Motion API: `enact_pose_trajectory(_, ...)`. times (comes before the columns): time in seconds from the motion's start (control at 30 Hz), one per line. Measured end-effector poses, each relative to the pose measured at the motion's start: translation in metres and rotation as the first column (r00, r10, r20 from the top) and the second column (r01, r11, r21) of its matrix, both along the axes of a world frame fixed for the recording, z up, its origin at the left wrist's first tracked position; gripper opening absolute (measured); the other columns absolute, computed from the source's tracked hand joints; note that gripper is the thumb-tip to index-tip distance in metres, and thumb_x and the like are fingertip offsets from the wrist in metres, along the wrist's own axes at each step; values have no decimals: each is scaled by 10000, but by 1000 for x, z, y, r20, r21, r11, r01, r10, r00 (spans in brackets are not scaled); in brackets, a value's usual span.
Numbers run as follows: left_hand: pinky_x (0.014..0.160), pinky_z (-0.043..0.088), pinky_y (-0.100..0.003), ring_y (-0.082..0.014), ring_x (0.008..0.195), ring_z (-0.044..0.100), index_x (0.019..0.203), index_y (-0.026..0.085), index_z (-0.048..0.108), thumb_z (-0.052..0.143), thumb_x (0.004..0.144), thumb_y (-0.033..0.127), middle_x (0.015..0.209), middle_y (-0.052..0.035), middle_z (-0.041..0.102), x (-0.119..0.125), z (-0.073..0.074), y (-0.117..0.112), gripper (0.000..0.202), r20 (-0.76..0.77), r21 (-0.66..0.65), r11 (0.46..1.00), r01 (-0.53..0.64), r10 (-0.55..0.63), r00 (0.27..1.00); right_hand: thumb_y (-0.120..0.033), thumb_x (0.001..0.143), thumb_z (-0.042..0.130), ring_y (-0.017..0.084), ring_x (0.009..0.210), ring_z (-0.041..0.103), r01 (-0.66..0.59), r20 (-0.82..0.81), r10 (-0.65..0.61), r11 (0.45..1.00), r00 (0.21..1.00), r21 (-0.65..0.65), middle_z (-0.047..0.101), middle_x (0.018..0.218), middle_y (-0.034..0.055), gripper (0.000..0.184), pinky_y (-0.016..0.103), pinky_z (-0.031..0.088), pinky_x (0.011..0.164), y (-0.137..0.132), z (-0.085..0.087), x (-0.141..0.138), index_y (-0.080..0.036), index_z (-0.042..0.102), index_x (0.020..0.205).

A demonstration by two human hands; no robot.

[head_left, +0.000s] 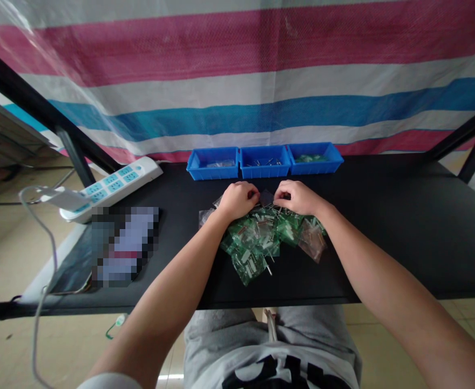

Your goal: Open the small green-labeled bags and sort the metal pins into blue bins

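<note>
Two curled hands, left hand [239,201] and right hand [298,198], apparently pick through square green-tinted plastic packets [247,263]; whatever they pinch is unclear. Separating one calls for fingertip precision.

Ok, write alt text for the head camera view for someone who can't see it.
A person's bare left hand and bare right hand, fingertips close together, are at the far edge of a pile of small green and clear plastic packets on a black tabletop. Beyond stand three blue rectangular bins in a row; at left lies a white power strip.
</note>
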State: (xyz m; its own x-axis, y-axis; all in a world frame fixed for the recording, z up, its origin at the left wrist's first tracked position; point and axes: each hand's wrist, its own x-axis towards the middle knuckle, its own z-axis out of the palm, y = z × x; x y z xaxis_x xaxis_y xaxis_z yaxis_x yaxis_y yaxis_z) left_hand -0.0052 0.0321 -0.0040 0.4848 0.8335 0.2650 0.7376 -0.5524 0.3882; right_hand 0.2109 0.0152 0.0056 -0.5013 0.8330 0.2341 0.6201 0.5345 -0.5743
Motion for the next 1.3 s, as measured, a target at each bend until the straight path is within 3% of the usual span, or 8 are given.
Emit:
enact_pose_trajectory(0.23,674,439,-280,-173,706,600,837,173,733,530,823,266,755,-44,684,1,1,-1,224,-17,-1,1000,10,-10,1000,-162,715,728,179,764,563,-15,102,12,999,995,31,624,752,47,16,299,419,722,0,1,-1,-169,713,713)
enact_pose_trajectory(0.4,656,417,-273,-169,688,588,823,180,724,531,825,286,757,-43,683,0,1,-1,220,26,2,1000,15,-15,1000,-202,765,691,144,665,561,-13,-23,13,1000,1000,2,641,743,35,49,271,416,643,-1,1,-2,-165,705,737)
enact_pose_trajectory(0.6,560,325,-261,-132,559,500,659,163,628,391,936,461,578,-22,574,3,12,-11,472,273,56,968,-243,219,937,-300,840,624,132,595,545,118,-220,-98,990,970,78,665,722,33,154,257,409,575,-5,2,-5,-161,682,808)
enact_pose_trajectory(0.87,598,358,-252,-115,581,491,635,156,595,376,947,437,620,-23,578,9,16,-18,473,276,-19,999,31,-25,961,-298,869,602,136,600,533,114,-209,-61,961,976,252,653,742,41,146,266,413,588,-10,4,-12,-172,672,844)
enact_pose_trajectory(1.1,607,385,-241,-119,603,505,666,154,601,338,941,536,622,-4,587,9,16,-18,539,429,-187,981,59,28,903,-319,880,601,182,702,575,133,-219,-58,928,974,348,665,747,57,151,314,461,687,-12,4,-14,-200,675,823)
enact_pose_trajectory(1.3,596,381,-241,-113,590,479,654,161,553,378,933,498,597,8,547,9,14,-16,471,436,-198,978,61,32,899,-353,862,616,192,727,588,132,-208,-67,940,976,314,669,759,55,162,320,465,704,-13,5,-15,-204,674,839)
